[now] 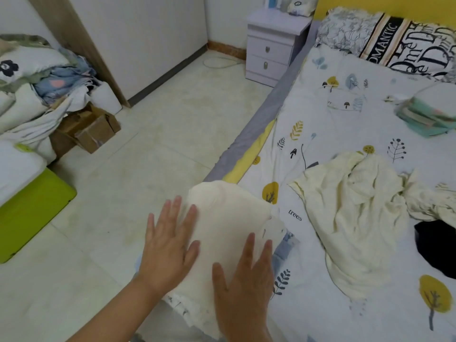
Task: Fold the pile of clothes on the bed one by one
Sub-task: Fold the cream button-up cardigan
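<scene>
Both hands lie flat with fingers straight and spread, palms down on a cream garment (229, 225) at the near edge of the bed (345, 114). The left hand (170, 245) covers the garment's left side, its fingers pointing away from the person. The right hand (246, 280) presses the lower right part, just beside the left. Neither hand pinches or grips any cloth; they look to be smoothing or flattening it. The garment lies as a compact, roughly rectangular shape with a clean far edge, so it appears folded or close to it, though how many folds it holds cannot be told.

Further out on the bed, to the right, a crumpled pale yellow garment (352, 218) lies loose and unfolded, with more rumpled cream cloth (434, 198) touching its right side. A black garment (436, 250) shows just below that, partly cut by the frame edge. These look like the pile left to do.

Well apart, near the patterned pillow (394, 38), sits a neat stack of folded clothes (427, 112) in green and white, which reads as finished work. By this judgement the task is partway through: some pieces stacked, one being pressed flat, at least three waiting.
</scene>
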The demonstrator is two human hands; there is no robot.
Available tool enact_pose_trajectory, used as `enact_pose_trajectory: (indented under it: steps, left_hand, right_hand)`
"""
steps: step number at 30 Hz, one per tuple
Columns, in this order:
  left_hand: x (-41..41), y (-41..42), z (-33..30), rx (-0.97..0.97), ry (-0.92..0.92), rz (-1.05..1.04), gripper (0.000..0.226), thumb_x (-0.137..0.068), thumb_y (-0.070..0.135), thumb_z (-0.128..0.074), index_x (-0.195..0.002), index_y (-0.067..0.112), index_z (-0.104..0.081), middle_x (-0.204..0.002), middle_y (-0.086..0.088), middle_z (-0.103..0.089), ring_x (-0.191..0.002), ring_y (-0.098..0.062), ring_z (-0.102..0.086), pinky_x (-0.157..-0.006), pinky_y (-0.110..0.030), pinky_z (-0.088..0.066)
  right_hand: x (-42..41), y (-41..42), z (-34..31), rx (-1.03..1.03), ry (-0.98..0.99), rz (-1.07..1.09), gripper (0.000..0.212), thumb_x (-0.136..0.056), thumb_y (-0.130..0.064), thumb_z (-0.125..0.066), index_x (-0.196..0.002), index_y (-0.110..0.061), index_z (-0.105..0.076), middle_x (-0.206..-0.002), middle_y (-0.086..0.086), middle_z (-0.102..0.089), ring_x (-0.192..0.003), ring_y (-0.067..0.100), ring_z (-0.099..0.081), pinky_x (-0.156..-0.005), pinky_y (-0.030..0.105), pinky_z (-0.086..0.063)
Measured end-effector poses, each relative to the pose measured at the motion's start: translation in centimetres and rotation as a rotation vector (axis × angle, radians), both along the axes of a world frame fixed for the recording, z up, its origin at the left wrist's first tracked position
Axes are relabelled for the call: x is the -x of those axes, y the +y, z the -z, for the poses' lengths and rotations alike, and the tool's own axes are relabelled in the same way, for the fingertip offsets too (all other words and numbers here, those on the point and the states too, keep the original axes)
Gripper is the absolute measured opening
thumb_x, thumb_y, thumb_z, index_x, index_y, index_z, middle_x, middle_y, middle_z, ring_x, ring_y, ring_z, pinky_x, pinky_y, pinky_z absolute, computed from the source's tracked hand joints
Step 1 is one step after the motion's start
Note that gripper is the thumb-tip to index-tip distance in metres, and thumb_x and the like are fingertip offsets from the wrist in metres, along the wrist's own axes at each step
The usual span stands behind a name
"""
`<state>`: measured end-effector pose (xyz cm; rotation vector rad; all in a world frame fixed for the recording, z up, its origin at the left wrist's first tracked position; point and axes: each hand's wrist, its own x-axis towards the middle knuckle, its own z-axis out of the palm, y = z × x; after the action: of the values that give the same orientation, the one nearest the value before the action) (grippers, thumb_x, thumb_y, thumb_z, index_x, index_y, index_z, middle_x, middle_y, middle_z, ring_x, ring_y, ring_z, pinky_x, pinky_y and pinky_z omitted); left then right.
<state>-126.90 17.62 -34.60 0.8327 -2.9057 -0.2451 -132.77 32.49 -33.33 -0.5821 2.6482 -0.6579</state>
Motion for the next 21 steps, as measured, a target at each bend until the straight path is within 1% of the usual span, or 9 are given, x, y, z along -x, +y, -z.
enact_pose_trajectory:
  steps: [1,3,5,8,12,16,18,19,21]
  left_hand:
    - [0.2,-0.3,0.6,0.021,-0.031,0.101,0.062,-0.091,0.047,-0.027,-0.148,0.022,-0.018,-0.154,-0.007,-0.014,-0.145,-0.021,0.002,-0.112,-0.042,0.000]
    - [0.5,-0.9,2.2,-0.047,-0.157,0.215,0.057,-0.097,0.051,-0.016,-0.148,0.027,-0.016,-0.157,0.000,-0.007,-0.145,-0.013,0.008,-0.111,-0.041,-0.001]
    - [-0.2,-1.2,4.6,-0.138,-0.217,0.248,0.059,-0.097,0.056,-0.014,-0.149,0.031,-0.008,-0.158,0.007,0.007,-0.144,-0.011,0.009,-0.111,-0.038,-0.002]
    - [-1.2,-1.1,7.2,-0.224,-0.212,0.244,0.060,-0.096,0.058,-0.015,-0.149,0.034,0.000,-0.155,0.013,0.016,-0.143,-0.008,0.012,-0.112,-0.029,0.004]
    - [-1.1,-1.8,7.8,-0.290,-0.188,0.219,0.060,-0.091,0.066,-0.008,-0.143,0.046,0.015,-0.154,0.014,0.019,-0.138,0.000,0.023,-0.110,-0.021,0.013]
    - [-0.2,-1.9,5.9,-0.306,-0.231,0.197,0.063,-0.068,0.081,0.018,-0.124,0.058,0.037,-0.143,0.017,0.037,-0.132,0.001,0.034,-0.111,-0.026,0.016]
    - [0.2,-1.4,4.1,-0.287,-0.293,0.195,0.078,-0.058,0.082,0.027,-0.129,0.052,0.033,-0.140,0.012,0.039,-0.134,-0.005,0.031,-0.111,-0.030,0.013]
    - [0.4,-1.2,3.3,-0.264,-0.309,0.193,0.091,-0.055,0.082,0.028,-0.137,0.041,0.026,-0.141,0.010,0.036,-0.135,-0.007,0.028,-0.110,-0.030,0.011]
    - [1.2,-1.0,1.7,-0.203,-0.363,0.157,0.105,-0.061,0.082,0.018,-0.147,0.023,0.006,-0.150,0.002,0.022,-0.141,-0.016,0.015,-0.113,-0.034,0.003]
  right_hand:
    - [-0.2,-0.2,0.7,-0.003,0.025,-0.039,0.087,-0.076,-0.059,-0.038,-0.145,-0.007,-0.026,-0.142,0.025,-0.034,-0.124,0.033,-0.037,-0.099,0.044,-0.035]
    - [-0.9,-0.2,3.2,-0.005,0.067,-0.132,0.095,-0.072,-0.062,-0.040,-0.149,-0.012,-0.015,-0.152,0.021,-0.021,-0.127,0.033,-0.034,-0.101,0.045,-0.028]
    - [-1.2,0.2,5.3,0.006,0.068,-0.178,0.103,-0.068,-0.065,-0.042,-0.150,-0.013,-0.008,-0.156,0.015,-0.006,-0.128,0.033,-0.034,-0.098,0.048,-0.040]
    - [-1.7,0.9,7.3,-0.027,0.053,-0.235,0.106,-0.066,-0.066,-0.044,-0.150,-0.014,-0.007,-0.152,0.018,-0.020,-0.128,0.033,-0.034,-0.089,0.050,-0.046]
    - [-1.7,0.3,8.0,-0.028,0.065,-0.236,0.107,-0.065,-0.064,-0.045,-0.150,-0.012,-0.006,-0.152,0.020,-0.018,-0.129,0.034,-0.032,-0.093,0.048,-0.040]
    - [-1.3,0.0,6.9,-0.052,0.016,-0.225,0.093,-0.068,-0.062,-0.043,-0.142,-0.007,-0.031,-0.142,0.021,-0.032,-0.126,0.032,-0.034,-0.087,0.049,-0.047]
    - [-0.9,0.1,6.2,-0.091,-0.030,-0.230,0.085,-0.070,-0.063,-0.039,-0.135,-0.008,-0.040,-0.139,0.020,-0.039,-0.124,0.031,-0.037,-0.083,0.045,-0.050]
    - [-0.5,0.2,5.4,-0.107,-0.054,-0.227,0.083,-0.071,-0.063,-0.036,-0.134,-0.009,-0.041,-0.138,0.020,-0.043,-0.123,0.031,-0.039,-0.084,0.042,-0.051]
    - [0.8,0.3,3.2,-0.128,-0.114,-0.245,0.092,-0.070,-0.065,-0.021,-0.144,-0.009,-0.027,-0.148,0.021,-0.031,-0.135,0.033,-0.031,-0.101,0.041,-0.040]
